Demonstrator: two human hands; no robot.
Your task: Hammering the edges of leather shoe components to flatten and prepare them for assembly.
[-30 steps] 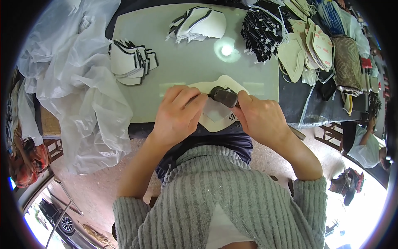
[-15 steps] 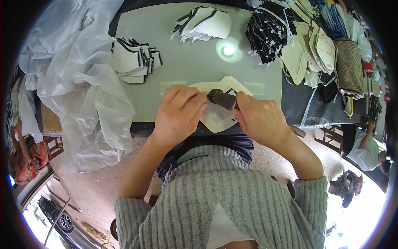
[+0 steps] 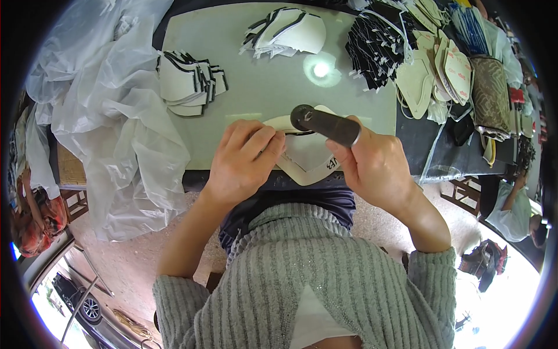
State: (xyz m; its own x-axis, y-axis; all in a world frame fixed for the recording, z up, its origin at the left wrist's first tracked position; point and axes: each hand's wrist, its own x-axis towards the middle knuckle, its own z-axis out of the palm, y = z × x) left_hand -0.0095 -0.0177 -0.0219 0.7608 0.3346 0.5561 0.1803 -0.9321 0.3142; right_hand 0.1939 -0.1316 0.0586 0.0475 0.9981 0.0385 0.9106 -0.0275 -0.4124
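Board, grey-green and broad, spreads before us, probably serving as a firm bed. At its borders sit 2 piles of white, black-edged panels, the far pile and the left pile, seemingly kept aside so both hands have room. Near our body lies the cream frame, at the board's near edge, its blunt corner pointing toward us; its long axis is hard to tell, as hands cover both flanks. Our left hand bunches its fingers at the frame's left side, perhaps to steady it; we cannot tell whether they pinch anything. Our right hand closes around the hammer, whose round end points up-left above the frame, its visible long axis slanting down-right into the grip. Just below that end shows 1 thin black strip.
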